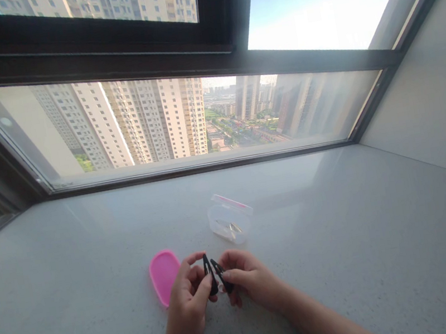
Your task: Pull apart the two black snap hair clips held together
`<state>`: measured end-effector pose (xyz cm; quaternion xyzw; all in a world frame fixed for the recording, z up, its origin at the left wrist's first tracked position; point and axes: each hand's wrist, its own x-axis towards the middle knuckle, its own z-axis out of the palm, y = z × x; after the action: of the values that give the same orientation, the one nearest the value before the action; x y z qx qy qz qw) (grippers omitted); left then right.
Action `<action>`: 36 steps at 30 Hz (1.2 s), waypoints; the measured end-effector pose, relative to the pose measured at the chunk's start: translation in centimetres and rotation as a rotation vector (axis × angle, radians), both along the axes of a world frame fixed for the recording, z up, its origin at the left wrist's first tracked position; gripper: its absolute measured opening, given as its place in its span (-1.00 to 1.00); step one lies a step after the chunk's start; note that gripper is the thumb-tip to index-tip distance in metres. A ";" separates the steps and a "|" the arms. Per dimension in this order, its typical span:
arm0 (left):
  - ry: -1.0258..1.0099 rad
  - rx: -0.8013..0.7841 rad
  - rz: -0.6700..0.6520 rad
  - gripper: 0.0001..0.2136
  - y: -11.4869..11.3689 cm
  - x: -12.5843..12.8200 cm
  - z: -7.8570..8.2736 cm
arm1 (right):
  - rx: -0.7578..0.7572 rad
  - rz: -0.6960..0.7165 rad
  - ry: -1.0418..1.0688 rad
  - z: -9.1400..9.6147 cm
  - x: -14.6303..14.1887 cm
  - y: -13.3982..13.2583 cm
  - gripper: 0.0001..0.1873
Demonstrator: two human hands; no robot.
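Observation:
My left hand (190, 299) pinches a black hair clip (210, 275) between thumb and fingers. My right hand (249, 278) pinches a second black hair clip (221, 275) right beside it, the two clips nearly touching at their tips. Both hands hover just above a pale grey stone sill. A pink oval lid (164, 275) lies flat on the sill to the left of my left hand. Behind my hands stands a small clear plastic box (230, 222) with a pink edge, holding a few small metal pieces.
The grey sill (365, 235) runs wide to both sides and ends at a dark window frame (206, 167) at the back. A pale wall (432, 100) closes the right side. High-rise buildings show through the glass.

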<state>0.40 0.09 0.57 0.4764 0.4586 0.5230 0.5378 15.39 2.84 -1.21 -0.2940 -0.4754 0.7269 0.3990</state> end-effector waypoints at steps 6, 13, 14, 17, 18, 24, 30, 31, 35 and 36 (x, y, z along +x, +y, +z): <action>-0.001 -0.001 0.001 -0.64 0.1 0.0 -0.1 | -0.012 0.002 0.010 -0.1 0.1 0.1 -0.84; -0.015 -0.006 0.020 -0.63 0.1 0.0 -0.3 | -0.008 0.004 0.012 -0.1 0.1 0.1 -0.82; -0.012 -0.006 0.020 -0.62 0.1 0.0 -0.2 | -0.007 0.005 0.012 0.0 0.1 0.1 -0.81; 0.004 0.001 0.022 -0.62 0.1 0.1 -0.2 | 0.002 0.004 0.013 0.1 0.1 0.0 -0.79; 0.007 0.002 0.022 -0.62 0.1 0.1 -0.2 | 0.005 0.005 0.013 0.0 0.0 0.0 -0.78; -0.001 -0.004 0.008 -0.62 0.1 0.0 -0.3 | -0.005 0.018 0.028 -0.1 0.0 0.0 -0.74; -0.043 -0.012 0.008 -0.62 0.1 0.1 0.0 | -0.032 0.023 0.047 0.0 0.0 0.0 -0.68; -0.050 -0.014 0.009 -0.63 0.1 0.1 0.0 | -0.034 0.024 0.051 0.0 0.0 0.0 -0.68; -0.068 -0.020 0.006 -0.63 0.1 0.1 0.1 | -0.041 0.037 0.053 0.0 0.0 0.1 -0.65; -0.073 -0.021 0.007 -0.63 0.1 0.1 0.1 | -0.045 0.039 0.054 0.1 0.0 0.1 -0.64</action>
<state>0.49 0.18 0.65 0.4497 0.4460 0.5370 0.5573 15.42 2.90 -1.14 -0.2739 -0.4537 0.7526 0.3908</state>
